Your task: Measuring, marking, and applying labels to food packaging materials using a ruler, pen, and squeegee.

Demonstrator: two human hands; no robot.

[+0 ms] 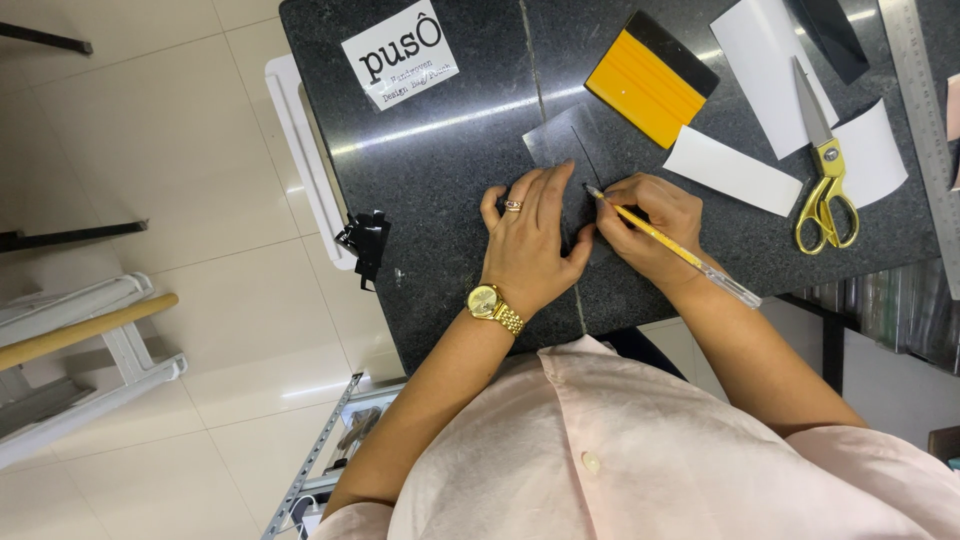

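Note:
My left hand (530, 235), with a ring and a gold wristwatch, lies flat with spread fingers on a dark grey sheet (565, 145) lying on the black stone table (440, 160). My right hand (650, 225) grips a slim yellow pen-like tool (665, 243) with a clear end. Its tip touches the sheet right beside my left fingertips, at the near end of a thin straight line that runs away across the sheet.
A yellow squeegee with a black edge (650, 78), gold-handled scissors (822, 165), white paper strips (733, 170), a steel ruler (925, 120) and a white printed card (400, 55) lie on the table. Left of it are tiled floor, a white frame (305, 160) and a wooden-railed stand (85, 335).

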